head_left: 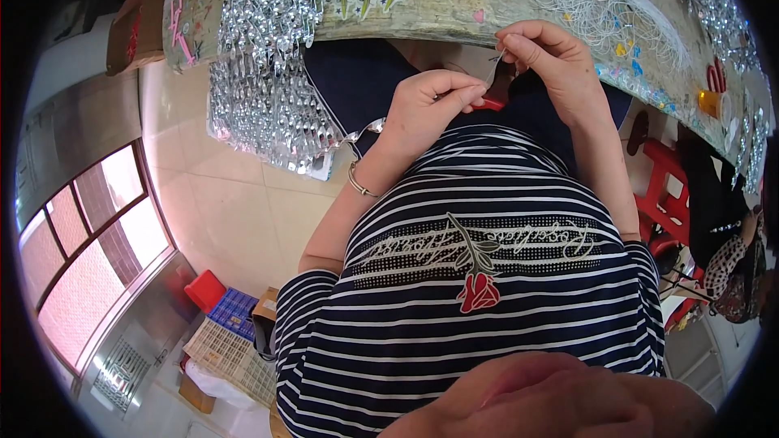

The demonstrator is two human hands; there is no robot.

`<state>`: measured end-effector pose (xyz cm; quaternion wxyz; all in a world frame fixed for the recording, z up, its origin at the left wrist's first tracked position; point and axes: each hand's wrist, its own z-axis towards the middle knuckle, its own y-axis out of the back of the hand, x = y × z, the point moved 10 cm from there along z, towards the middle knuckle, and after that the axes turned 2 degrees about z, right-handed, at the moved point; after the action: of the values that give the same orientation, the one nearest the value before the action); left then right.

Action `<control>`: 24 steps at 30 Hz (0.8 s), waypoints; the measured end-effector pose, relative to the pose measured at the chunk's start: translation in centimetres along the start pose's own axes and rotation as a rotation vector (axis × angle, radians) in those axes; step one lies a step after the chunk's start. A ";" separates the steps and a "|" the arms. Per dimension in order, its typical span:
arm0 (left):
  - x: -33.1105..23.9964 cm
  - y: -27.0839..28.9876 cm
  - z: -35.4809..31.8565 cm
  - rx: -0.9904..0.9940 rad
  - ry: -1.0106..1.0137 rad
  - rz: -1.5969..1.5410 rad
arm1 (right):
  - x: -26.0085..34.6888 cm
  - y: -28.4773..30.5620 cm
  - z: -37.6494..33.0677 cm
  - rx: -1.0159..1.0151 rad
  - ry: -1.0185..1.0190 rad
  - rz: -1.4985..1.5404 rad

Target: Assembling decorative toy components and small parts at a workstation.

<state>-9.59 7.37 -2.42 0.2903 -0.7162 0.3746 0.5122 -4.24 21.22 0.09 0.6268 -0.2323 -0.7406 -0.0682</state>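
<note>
In front of my lap, my left hand [432,109] is closed in a pinch between thumb and forefinger. To its right and slightly higher, my right hand [553,63] pinches too, near the table's front edge. A thin white string [492,70] runs between the fingertips of both hands. Beside my left wrist shows a piece of shiny silver strip [376,125]; whether the palm holds it is hidden. Further left, many silver strands [272,97] of shiny round pieces hang in a thick bundle over the table edge.
The worn table [438,0] carries a heap of loose white strings [568,0], small coloured scraps and more silver strands [718,8] at right. A yellow cup [712,104] and red-handled scissors [716,76] lie far right. Red stools [661,191] stand under the right side; crates [231,349] at lower left.
</note>
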 end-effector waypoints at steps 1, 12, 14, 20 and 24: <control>0.2 0.0 0.0 0.002 0.013 -0.022 | 0.0 0.0 0.0 0.001 0.000 0.000; 0.0 0.1 0.4 -0.010 0.033 -0.046 | 0.5 -0.8 -0.6 0.016 0.016 -0.118; 0.0 0.1 0.4 -0.010 0.030 -0.043 | 0.6 -0.9 -0.5 0.034 0.032 -0.104; 0.1 0.0 0.4 0.004 0.064 -0.051 | 1.0 -0.3 -0.2 0.013 0.032 -0.001; 0.1 -0.1 0.4 0.004 0.072 -0.073 | 0.6 0.0 -0.1 -0.004 0.027 0.016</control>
<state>-9.72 7.68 -2.68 0.2967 -0.7467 0.3598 0.4744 -4.23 21.31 0.73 0.6369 -0.2387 -0.7299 -0.0680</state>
